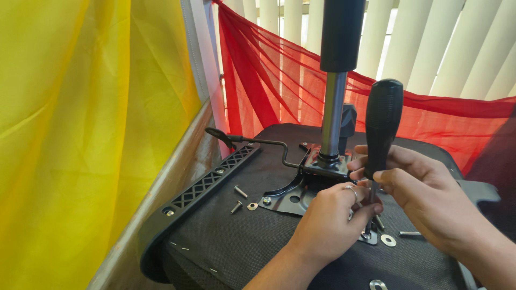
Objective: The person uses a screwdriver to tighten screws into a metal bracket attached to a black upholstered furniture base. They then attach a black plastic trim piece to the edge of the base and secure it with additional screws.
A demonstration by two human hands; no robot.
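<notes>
**Screwdriver held upright over the plate of an upturned chair seat**

The right hand (424, 188) has its fingers clamped around the lower part of a screwdriver (382, 126) with a thick, matte black handle, rounded at the top and standing nearly upright; the left hand (333, 220) has its fingers pinched together around the thin metal shaft low down, where the tip meets the metal mounting plate (287, 196); the tip itself is hidden by the fingers. The plate is dark, stamped steel with holes, lying near the middle of the chair seat (242, 241), whose underside is covered in coarse black woven fabric; from the plate rises a polished steel gas cylinder (333, 113) capped by a black sleeve. A bent black lever (252, 142) runs off toward the seat's far left corner; a black plastic armrest bracket (207, 180) with a lattice pattern lies along the left edge. Loose on the fabric: two short silver bolts (239, 192), a small washer (252, 206), and flat washers (388, 240) near the right hand. Sheer yellow cloth (70, 134) hangs left; red mesh cloth (279, 70) behind.
</notes>
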